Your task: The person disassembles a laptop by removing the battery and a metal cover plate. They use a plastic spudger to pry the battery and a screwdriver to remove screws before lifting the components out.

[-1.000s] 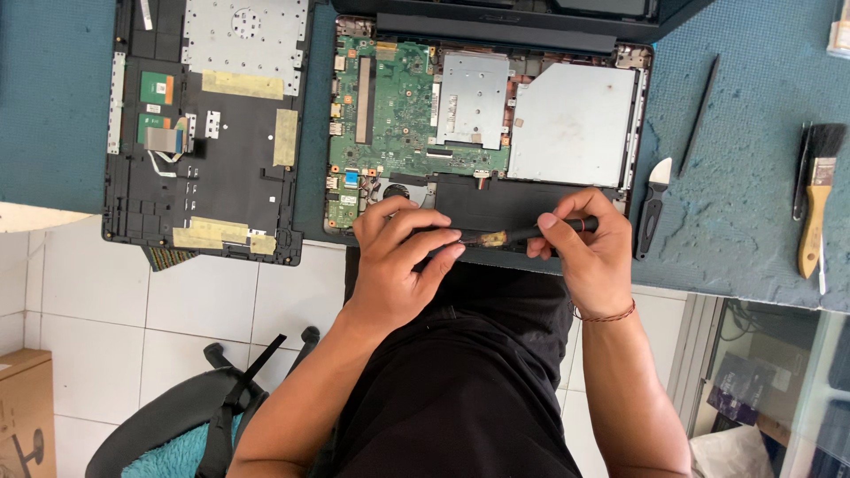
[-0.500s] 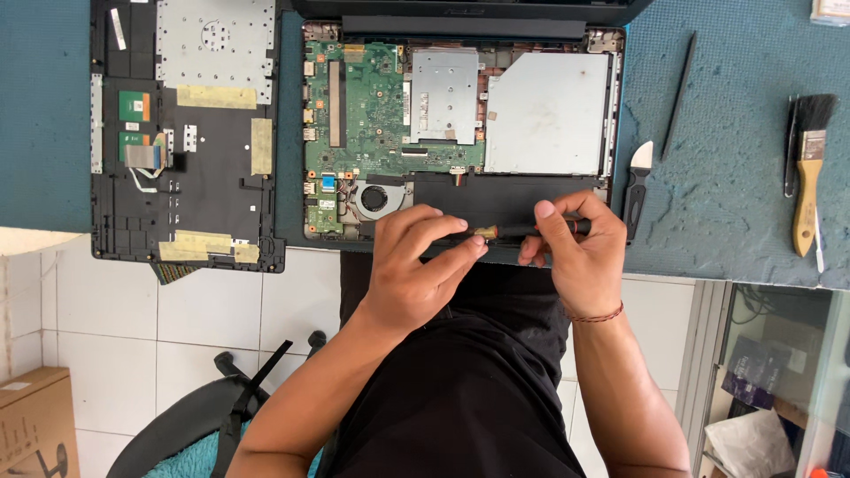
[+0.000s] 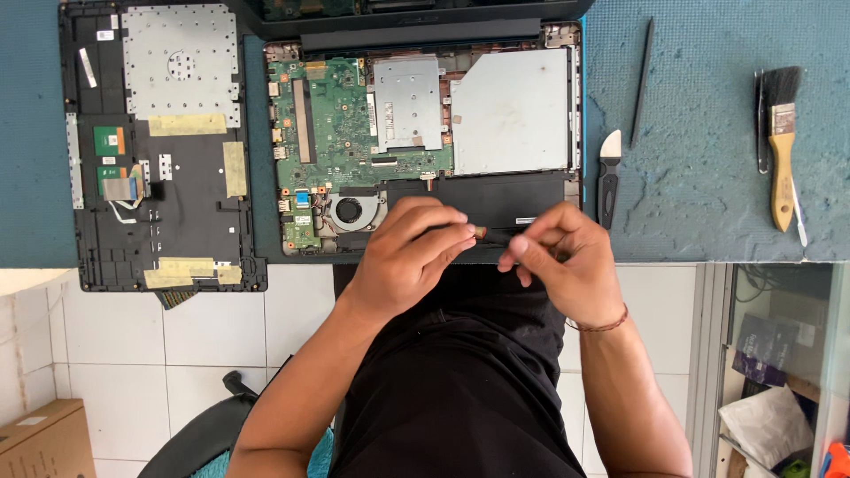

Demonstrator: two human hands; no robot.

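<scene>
An opened black laptop base [image 3: 549, 199] lies on the blue mat, showing a green circuit board [image 3: 341, 124], a round fan [image 3: 350, 211] and a silver drive cover [image 3: 509, 111]. Both my hands hover over its near edge. My left hand [image 3: 412, 257] pinches the brass-coloured end of a thin dark screwdriver [image 3: 481, 232]. My right hand [image 3: 567, 265], with a red cord at the wrist, pinches the tool's other end. The tool lies level between the hands, and most of it is hidden by my fingers.
The removed keyboard cover [image 3: 164, 146] lies upside down at left. Right of the laptop lie a white-tipped pry tool [image 3: 607, 181], a thin black stick [image 3: 641, 84] and a wooden-handled brush [image 3: 781, 146]. The mat's edge [image 3: 708, 259] runs just behind my hands; tiled floor lies below.
The view has shifted, so the laptop sits lower and nearer the middle. My hands stay at the near edge; my right fingers have drawn closer to the left hand along the tool.
</scene>
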